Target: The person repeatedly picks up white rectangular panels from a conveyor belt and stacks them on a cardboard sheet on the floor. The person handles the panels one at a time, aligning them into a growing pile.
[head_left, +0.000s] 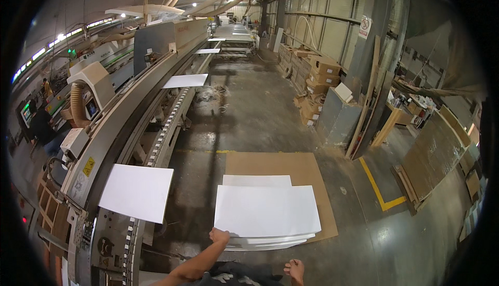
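A stack of white flat panels [267,210] lies in front of me on a brown sheet. Its top panel sits askew over the ones beneath, whose edges show along the near side and at the back. At the near left corner of the stack, my left hand [219,235] has its fingers closed on the top panel's edge. My right hand [295,269] is held apart from the stack, near my body, with its fingers curled in and nothing visible in them. To my left, another white panel [136,192] rests on the long machine's conveyor.
The long machine [112,130] runs away along my left, carrying more white panels [185,81]. The brown sheet [319,192] lies on the floor. Cardboard boxes [323,75] stand by the right wall, near a grey pillar [366,52]. A person [42,125] is beyond the machine.
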### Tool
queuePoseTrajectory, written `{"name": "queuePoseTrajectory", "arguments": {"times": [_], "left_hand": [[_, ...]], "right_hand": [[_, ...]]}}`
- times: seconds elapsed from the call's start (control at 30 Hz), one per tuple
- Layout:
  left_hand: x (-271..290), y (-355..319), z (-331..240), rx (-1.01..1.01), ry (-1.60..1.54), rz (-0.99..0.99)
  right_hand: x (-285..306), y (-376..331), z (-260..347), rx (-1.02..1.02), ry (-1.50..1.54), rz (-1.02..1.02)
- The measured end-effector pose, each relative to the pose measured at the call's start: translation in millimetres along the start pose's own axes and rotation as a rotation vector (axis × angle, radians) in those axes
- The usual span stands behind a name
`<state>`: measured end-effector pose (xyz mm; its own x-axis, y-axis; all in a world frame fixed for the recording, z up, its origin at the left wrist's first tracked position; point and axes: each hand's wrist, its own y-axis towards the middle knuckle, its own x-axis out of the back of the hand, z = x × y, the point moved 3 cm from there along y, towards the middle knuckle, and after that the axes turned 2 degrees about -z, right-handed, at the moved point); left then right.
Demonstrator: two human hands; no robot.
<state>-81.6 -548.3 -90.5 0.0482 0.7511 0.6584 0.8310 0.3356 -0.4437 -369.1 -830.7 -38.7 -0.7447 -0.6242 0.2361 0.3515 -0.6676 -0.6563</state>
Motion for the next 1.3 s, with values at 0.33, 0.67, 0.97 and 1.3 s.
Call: {"name": "queuePoseTrajectory", "arguments": {"times": [0.33,0.67,0.97,1.3], "left_hand": [[-6,-44,8,0.216,0.005,-0.129],[7,-24,90,0.209,-0.621,0.468],[188,-73,188,-0.031,-0.383,0.278],[414,-175,296,-0.075,-0.801,-0.406]], "right_hand": [[14,-1,10,0.128,-0.110,0.086],[-27,73,77,0.497,-0.570,0.027],[-54,106,95,0.718,-1.160,-0.496],[-191,-7,-51,0.349,-0.324,0.290]]}}
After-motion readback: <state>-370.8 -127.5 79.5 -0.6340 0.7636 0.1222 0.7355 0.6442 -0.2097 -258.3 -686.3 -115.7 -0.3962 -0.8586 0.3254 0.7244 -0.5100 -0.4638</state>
